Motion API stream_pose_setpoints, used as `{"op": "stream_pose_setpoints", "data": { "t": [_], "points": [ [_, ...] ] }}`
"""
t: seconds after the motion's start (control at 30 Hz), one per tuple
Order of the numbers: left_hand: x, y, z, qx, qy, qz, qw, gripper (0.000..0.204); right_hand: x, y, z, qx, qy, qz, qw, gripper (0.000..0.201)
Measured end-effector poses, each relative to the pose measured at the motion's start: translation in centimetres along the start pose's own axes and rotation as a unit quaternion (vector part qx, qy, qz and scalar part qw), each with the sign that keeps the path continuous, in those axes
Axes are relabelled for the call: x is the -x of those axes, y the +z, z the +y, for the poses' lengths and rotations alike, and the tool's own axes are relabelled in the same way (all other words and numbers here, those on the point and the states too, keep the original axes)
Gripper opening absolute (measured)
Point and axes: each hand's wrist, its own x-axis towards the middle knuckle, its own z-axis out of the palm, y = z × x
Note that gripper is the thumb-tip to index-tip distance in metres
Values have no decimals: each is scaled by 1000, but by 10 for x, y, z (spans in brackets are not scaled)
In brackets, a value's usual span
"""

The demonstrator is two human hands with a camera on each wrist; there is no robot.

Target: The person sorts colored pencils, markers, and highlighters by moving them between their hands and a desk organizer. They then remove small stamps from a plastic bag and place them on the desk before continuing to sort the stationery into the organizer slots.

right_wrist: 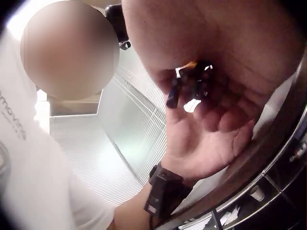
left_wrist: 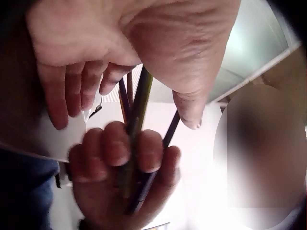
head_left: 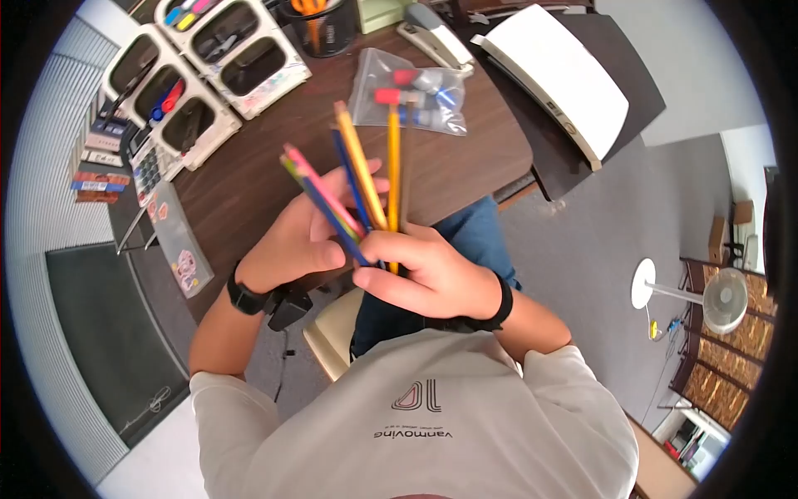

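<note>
My right hand [head_left: 428, 270] grips a loose bunch of colored pencils above my lap, at the desk's near edge. They fan upward: a yellow pencil [head_left: 394, 166], a pink pencil [head_left: 324, 185], dark blue ones and others. In the left wrist view, the right hand's fingers [left_wrist: 115, 143] curl round the lower parts of the pencils. My left hand [head_left: 299, 229] is beside the bunch, its palm turned to it and its fingers loosely extended behind the pencils. Its thumb [left_wrist: 189, 110] overlaps the top of one dark pencil [left_wrist: 170, 132] in that view.
On the brown desk [head_left: 241, 175] lies a clear zip bag [head_left: 370, 87] with red-capped markers, near a stapler [head_left: 436, 37]. White organizers [head_left: 278, 79] and a black mesh pencil cup [head_left: 332, 33] stand at the back left. A white device [head_left: 557, 79] stands right.
</note>
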Motion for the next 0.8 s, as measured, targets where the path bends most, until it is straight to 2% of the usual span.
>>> {"op": "stream_pose_setpoints", "data": {
  "t": [0.03,0.07,0.1,0.13,0.17,0.2,0.23,0.27,0.3,0.33,0.37,0.4,0.47,0.5,0.57,0.63,0.7,0.73,0.8],
  "points": [
    [-5,-1,0,4,37,-10,999,100,-11,4,8,6,-14,-22,1000,13],
    [-8,1,-2,-2,25,59,998,108,-21,8,16,4,-4,-39,999,14],
    [-3,4,4,-49,38,82,995,90,-32,13,23,-1,5,-57,998,15],
    [0,-1,6,-15,41,86,995,84,-44,18,26,2,-37,-38,999,15],
    [1,-6,7,20,44,88,995,78,-53,11,29,61,6,-112,992,14],
    [1,-1,19,4,41,129,991,51,-62,11,28,80,6,-124,989,14],
    [1,-9,18,-2,42,136,990,51,-71,9,23,105,5,-135,985,15],
    [0,-21,13,-25,87,139,986,39,-80,6,12,123,75,-183,973,17],
    [-2,-24,14,-47,131,141,980,29,-83,9,18,121,68,-187,973,17],
    [-2,-21,17,-95,163,173,967,23,-84,14,31,140,-19,-131,981,17],
    [-1,-21,18,-101,161,177,966,23,-85,18,38,156,-103,-72,980,19],
    [1,-22,18,-108,210,194,952,25,-82,20,39,149,-104,-72,981,19],
    [5,-23,25,-81,283,235,926,28,-78,19,41,224,-149,16,963,23],
    [7,-24,27,-84,283,238,925,28,-78,16,42,221,-152,14,963,23],
    [12,-27,28,-181,319,246,897,27,-72,14,45,202,-86,106,970,25],
    [8,-30,20,-199,335,235,891,24,-72,11,42,194,-85,135,968,25],
    [5,-19,14,-226,229,275,906,10,-73,12,39,105,-7,131,986,24],
    [2,-17,7,-184,225,289,912,17,-72,13,46,151,-61,123,979,22],
    [-1,-18,4,-148,229,278,921,21,-69,17,51,189,-71,119,972,20]
  ]
}}
